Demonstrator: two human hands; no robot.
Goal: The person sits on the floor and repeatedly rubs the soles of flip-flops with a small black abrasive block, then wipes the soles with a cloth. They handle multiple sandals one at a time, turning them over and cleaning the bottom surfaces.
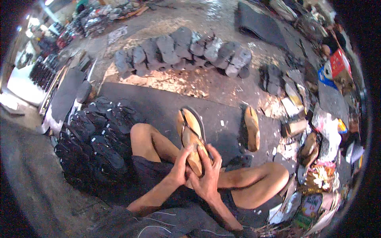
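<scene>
Above my lap I hold a sandal (201, 123) with a dark sole and a dark thong strap, fitted on a yellowish wooden shoe last (194, 120). Its toe end points away from me. My left hand (179, 169) grips the heel end from the left, thumb on top. My right hand (209, 174) closes round the same end from the right, its thumb and fingers pressing near the strap. Some fingertips are hidden beneath the last. A second wooden last (251, 129) lies to the right on the dark mat (158, 101).
Piled black sandals (99, 135) lie at my left. A row of dark sole-shaped pieces (166, 49) stretches across the floor ahead. Scraps, a plastic bag (327, 129) and a red box (339, 65) clutter the right. A folded dark sheet (260, 25) lies far off.
</scene>
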